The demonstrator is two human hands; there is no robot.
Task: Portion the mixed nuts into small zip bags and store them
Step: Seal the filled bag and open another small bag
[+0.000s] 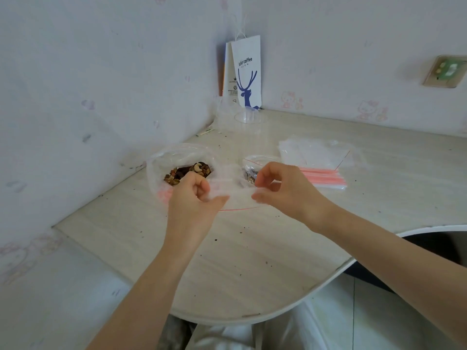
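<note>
On the pale wood-pattern counter [252, 261], which fills a corner of the room and has a rounded front edge, many small dark crumbs lie scattered. Both walls behind it carry light wallpaper with faint pink cartoon cats, and a socket plate [446, 70] sits on the right wall. Just above the middle of the counter the left grip [194, 198] and the right grip [280, 188] each pinch one end of a small clear zip bag [237, 195] with a thin red line, stretched between them; I cannot tell if anything is inside it. Just behind the left grip a large clear bag [177, 157] stands open on the counter, with the mixed nuts [188, 173] in it. Behind the right grip lies a small filled bag [250, 166] that holds some nuts. To the right of it, near but apart, rests a stack of empty zip bags [318, 155] with pink strips along the near edge. Far in the corner a white paper bag [246, 72] with a blue deer stands upright against the wall, and a clear plastic cup [249, 118] stands just in front of it.
</note>
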